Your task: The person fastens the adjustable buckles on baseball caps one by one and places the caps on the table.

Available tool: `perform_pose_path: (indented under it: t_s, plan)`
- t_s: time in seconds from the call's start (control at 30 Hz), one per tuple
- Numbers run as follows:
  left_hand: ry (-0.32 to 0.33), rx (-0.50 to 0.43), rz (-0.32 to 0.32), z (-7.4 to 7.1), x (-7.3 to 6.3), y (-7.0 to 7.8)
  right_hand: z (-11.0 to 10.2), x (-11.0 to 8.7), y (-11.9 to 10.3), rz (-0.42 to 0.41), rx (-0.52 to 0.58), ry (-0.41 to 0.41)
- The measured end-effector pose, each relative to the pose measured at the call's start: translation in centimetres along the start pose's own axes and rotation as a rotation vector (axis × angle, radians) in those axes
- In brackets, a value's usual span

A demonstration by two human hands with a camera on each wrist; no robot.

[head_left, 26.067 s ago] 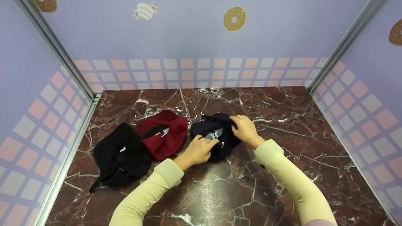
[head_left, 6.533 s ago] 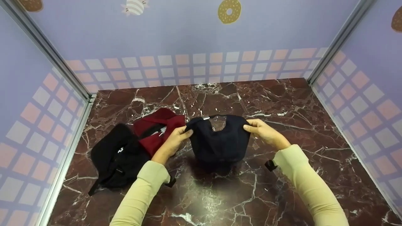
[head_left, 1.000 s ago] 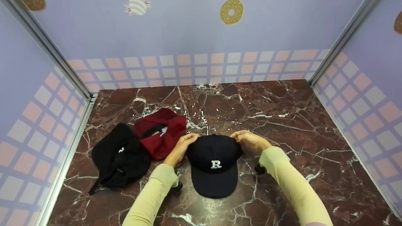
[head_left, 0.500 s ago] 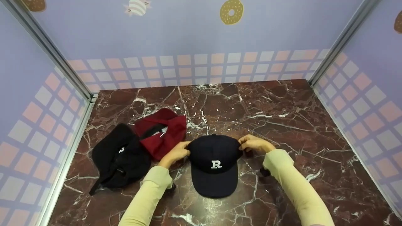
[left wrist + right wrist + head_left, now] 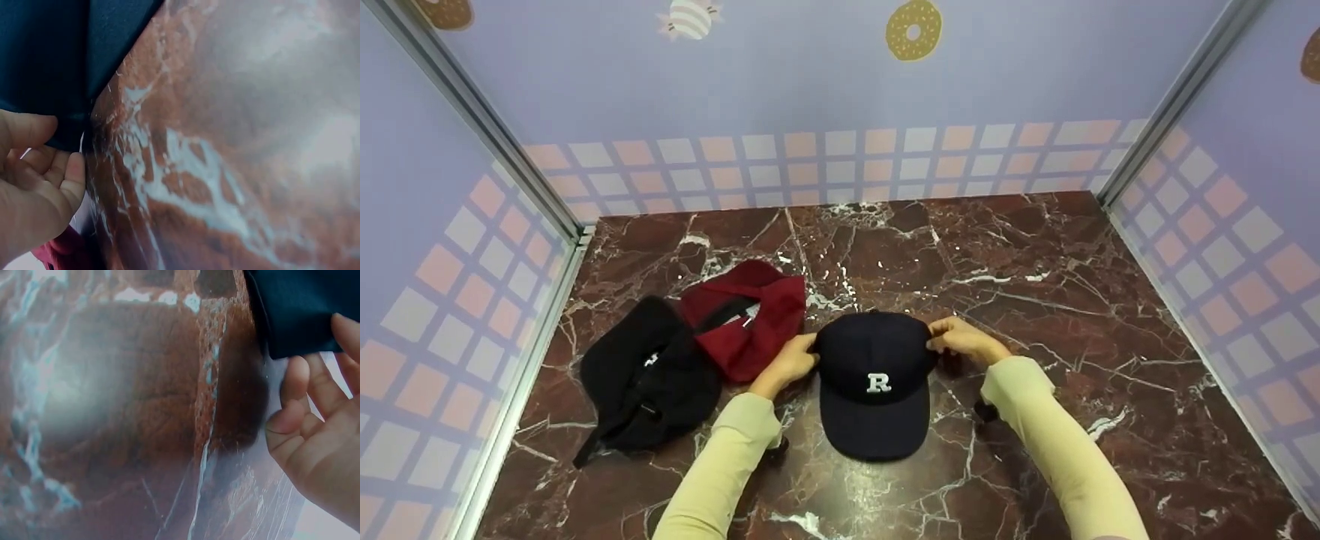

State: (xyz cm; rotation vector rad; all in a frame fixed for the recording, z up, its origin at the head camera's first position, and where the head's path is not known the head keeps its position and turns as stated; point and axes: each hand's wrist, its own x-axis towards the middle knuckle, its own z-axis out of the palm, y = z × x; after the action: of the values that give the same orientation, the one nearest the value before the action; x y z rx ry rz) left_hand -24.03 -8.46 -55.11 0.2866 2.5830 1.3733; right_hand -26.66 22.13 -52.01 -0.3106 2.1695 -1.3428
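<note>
A navy baseball cap (image 5: 874,345) with a white letter R on its front faces the person, brim toward the near side. My left hand (image 5: 796,360) pinches the cap's left edge between thumb and fingers; the left wrist view shows the thumb (image 5: 34,128) on the dark cloth. On the other side my right hand (image 5: 966,339) grips the right edge, thumb on the outside and fingers under the rim, as the right wrist view shows. To the left lie a dark red cap (image 5: 769,330), turned up with its inside showing, and a black cap (image 5: 652,390) that overlaps it.
A dark red marbled tabletop (image 5: 1035,450) with white veins lies under everything. Lilac panels with checked borders and donut prints stand at the back (image 5: 810,82), left (image 5: 427,225) and right (image 5: 1245,225).
Earlier the navy cap was crumpled, then held up with its rear opening showing. Now its front faces the person. In the last half second both hands shifted it slightly away from the person.
</note>
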Motion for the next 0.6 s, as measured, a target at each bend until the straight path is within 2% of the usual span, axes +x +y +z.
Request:
perform_pose_path:
  t_s: [0.13, 0.27, 0.33, 0.43, 0.47, 0.5, 0.57, 0.6]
  plan:
    - [0.088, 0.056, -0.022, 0.5, 0.5, 0.4, 0.4, -0.1, -0.8, -0.032, 0.021, 0.101]
    - [0.194, 0.024, -0.064, 1.3, 1.5, 0.1, 0.5, 0.5, -0.2, -0.027, 0.106, 0.222]
    - [0.248, 0.004, -0.047, 1.5, 2.0, -0.2, 0.5, 1.0, 0.4, -0.007, 0.155, 0.28]
    - [0.348, 0.0, 0.034, 3.5, 4.6, -4.9, 0.5, 1.7, 1.4, 0.009, 0.193, 0.349]
    - [0.355, -0.011, 0.037, 3.8, 5.1, -5.6, 0.5, 1.9, 1.6, 0.011, 0.195, 0.368]
    - [0.364, -0.024, 0.036, 3.9, 5.3, -5.8, 0.5, 2.0, 1.8, 0.012, 0.198, 0.384]
    - [0.368, -0.074, -0.005, 4.3, 5.7, -6.2, 0.4, 1.9, 1.9, 0.004, 0.199, 0.4]
    - [0.352, -0.091, -0.025, 3.8, 4.7, -4.6, 0.4, 1.9, 2.0, 0.002, 0.201, 0.404]
